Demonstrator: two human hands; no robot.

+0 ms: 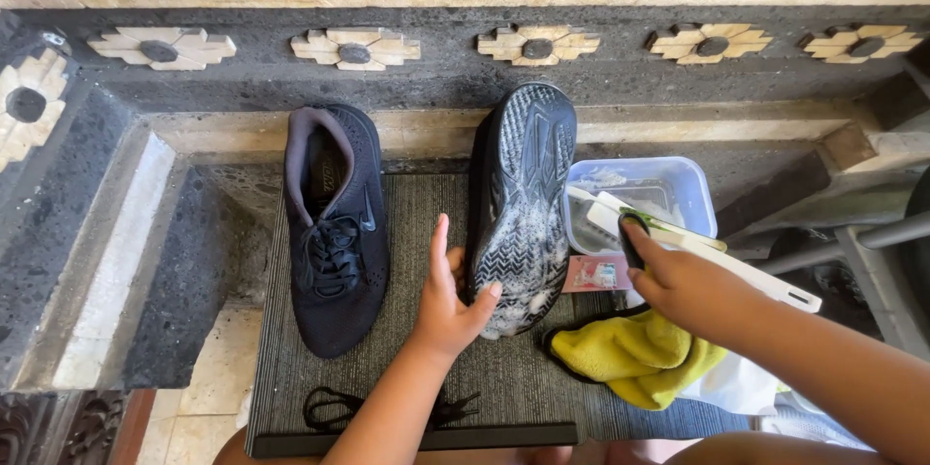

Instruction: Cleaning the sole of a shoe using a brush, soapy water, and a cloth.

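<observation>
A ribbed dark grey mat (407,378) covers a stone ledge below a rough black wall band set with pale carved flowers (355,48). On the mat's left lies a black mesh shoe (336,232), laced and upright. Right of it a second shoe (521,203) stands sole-up, its tread foamy; the left hand (448,295) steadies it with fingers spread. The right hand (678,281) grips a white brush (707,252) over a clear plastic tub (668,184). A yellow cloth (635,354) sits nearer, crumpled.
</observation>
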